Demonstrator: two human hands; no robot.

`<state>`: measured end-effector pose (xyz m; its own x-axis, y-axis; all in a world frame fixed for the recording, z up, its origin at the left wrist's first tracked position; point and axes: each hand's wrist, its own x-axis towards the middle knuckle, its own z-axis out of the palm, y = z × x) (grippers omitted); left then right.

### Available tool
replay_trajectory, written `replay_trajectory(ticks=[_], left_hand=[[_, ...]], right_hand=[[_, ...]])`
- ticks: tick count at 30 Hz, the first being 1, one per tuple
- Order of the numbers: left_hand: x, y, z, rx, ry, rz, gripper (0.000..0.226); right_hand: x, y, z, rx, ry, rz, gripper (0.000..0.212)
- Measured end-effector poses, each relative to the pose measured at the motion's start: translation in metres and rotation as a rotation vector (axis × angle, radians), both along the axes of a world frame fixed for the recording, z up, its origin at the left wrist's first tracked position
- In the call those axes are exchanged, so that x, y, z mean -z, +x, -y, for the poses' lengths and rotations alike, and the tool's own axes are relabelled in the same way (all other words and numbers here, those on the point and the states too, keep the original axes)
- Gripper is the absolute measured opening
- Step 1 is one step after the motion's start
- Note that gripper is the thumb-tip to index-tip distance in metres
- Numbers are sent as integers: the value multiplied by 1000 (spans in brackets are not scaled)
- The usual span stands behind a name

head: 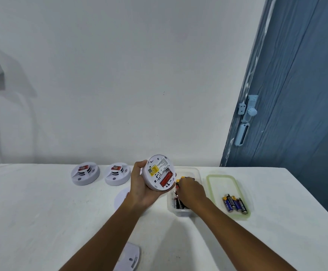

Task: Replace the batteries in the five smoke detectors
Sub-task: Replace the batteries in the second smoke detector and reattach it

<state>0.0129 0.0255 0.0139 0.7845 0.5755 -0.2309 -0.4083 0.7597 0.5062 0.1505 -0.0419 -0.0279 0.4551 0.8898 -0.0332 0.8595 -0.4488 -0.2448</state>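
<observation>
Left hand (139, 187) grips detector (158, 172), back up, red compartment exposed. Right hand (191, 190) in clear box (197, 172) of batteries (176, 202). Three batteries on lid (212, 184). Two detectors (85, 173) behind.

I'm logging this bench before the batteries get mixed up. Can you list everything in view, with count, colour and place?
Smoke detectors on table: two, white with red-and-black tops, far left and beside it.
Held detector: one, white, underside showing, red battery in its bay, in the left hand.
Partly hidden white discs: two, one behind the left wrist, one at the bottom edge; probably detectors or covers.
Clear tub: one, centre right, batteries inside.
Lid: one, green-rimmed, right of the tub.
Blue batteries: about four, on the lid.
Table: white.
Door: blue, right.
Left hand: grips the held detector.
Right hand: fingers in the tub, pinching a battery.
</observation>
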Motion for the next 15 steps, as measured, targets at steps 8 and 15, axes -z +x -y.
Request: replay_trajectory(ticks=[8, 15], left_hand=[[-2, 0, 0, -11, -11, 3, 45], [1, -6, -15, -47, -11, 22, 57]], right_hand=[[-14, 3, -2, 73, -3, -117, 19], [-48, 23, 19, 117, 406, -1440, 32]])
